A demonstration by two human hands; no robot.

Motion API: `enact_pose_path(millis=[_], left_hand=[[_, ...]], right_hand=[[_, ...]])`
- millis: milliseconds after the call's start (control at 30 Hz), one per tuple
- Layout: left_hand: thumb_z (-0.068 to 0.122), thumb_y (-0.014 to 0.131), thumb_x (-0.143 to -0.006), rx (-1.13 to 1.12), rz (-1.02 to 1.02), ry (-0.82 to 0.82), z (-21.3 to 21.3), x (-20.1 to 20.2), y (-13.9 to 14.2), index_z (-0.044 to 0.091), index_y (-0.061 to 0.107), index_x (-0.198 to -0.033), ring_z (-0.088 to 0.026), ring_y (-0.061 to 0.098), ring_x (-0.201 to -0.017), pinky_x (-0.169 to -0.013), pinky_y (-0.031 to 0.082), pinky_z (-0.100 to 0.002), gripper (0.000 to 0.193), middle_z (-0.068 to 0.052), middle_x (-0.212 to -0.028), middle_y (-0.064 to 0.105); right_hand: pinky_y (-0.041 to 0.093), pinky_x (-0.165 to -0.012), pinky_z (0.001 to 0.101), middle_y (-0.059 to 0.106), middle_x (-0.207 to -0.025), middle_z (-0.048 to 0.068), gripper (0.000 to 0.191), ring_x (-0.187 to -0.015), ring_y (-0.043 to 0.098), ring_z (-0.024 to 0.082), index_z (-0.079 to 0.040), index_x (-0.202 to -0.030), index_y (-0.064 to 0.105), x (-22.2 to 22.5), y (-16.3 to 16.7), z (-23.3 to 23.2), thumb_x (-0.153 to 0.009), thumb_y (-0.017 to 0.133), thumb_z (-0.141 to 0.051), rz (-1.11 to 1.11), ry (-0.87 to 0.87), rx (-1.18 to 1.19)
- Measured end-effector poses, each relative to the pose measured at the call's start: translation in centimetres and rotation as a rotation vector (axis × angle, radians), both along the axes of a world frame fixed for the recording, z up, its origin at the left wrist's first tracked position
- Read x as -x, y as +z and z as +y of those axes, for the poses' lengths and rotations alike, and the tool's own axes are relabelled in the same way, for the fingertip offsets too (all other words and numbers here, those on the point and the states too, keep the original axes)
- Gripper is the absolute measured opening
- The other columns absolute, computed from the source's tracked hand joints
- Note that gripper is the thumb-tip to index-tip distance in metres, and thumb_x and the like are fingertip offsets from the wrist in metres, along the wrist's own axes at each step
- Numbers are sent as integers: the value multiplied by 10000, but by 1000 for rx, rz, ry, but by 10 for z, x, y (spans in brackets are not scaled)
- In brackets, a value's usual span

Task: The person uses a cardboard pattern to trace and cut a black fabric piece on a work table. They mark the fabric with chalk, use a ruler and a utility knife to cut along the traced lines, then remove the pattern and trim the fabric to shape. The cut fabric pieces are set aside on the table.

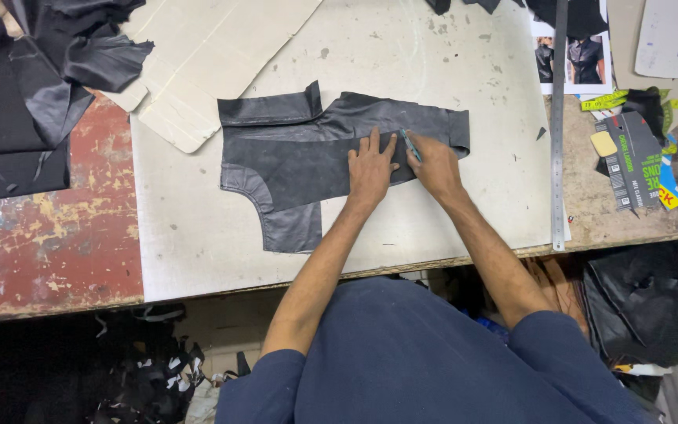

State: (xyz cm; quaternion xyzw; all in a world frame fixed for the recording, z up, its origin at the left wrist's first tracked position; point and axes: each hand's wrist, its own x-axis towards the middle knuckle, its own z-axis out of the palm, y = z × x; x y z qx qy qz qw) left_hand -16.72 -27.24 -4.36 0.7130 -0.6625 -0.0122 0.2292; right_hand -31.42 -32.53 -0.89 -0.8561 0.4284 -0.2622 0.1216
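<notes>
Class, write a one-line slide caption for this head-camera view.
Left hand pins a dark pattern piece on black leather while the right hand runs a small blade along it.

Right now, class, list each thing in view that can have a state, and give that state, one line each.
Left hand: flat, pressing on the leather.
Right hand: gripping a blade, tip on the leather.
Blade: held, tilted.
Leather: spread flat on the board, pattern piece on top.
Board: lying on the bench.
Ruler: lying straight, untouched.
Cardboard: lying flat, partly over the board.
Tape measure: loose, unrolled.
</notes>
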Motion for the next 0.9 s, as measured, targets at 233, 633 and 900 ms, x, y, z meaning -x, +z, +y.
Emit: enact_pose_path(millis=[233,633,900], left_hand=[[431,866,-723,-101,41,-43,-3,-5,1,244,546,-1475,-319,487,-1283,-920,463,-509,838,-184,-1553,403],[431,890,-698,-239,29,-34,-20,-4,0,287,516,-1481,-324,441,-1347,-913,497,-577,880,-170,-1574,345],[446,882,-697,-246,28,-36,-19,-3,0,268,493,-1498,-335,431,-1345,-917,494,-598,908,-181,-1569,337]], right_hand=[[565,-733,470,709,-1016,175,402,-870,699,367,-51,-1270,704,-9,1,-6,-876,765,-99,112,-18,-13],[566,-791,486,721,-1123,189,418,-973,698,389,-56,-1254,708,-16,0,-19,-841,774,-67,154,-24,-96],[580,-760,505,708,-1033,204,466,-855,716,410,-103,-1365,629,40,-2,111,-902,675,-122,385,-198,-326]])
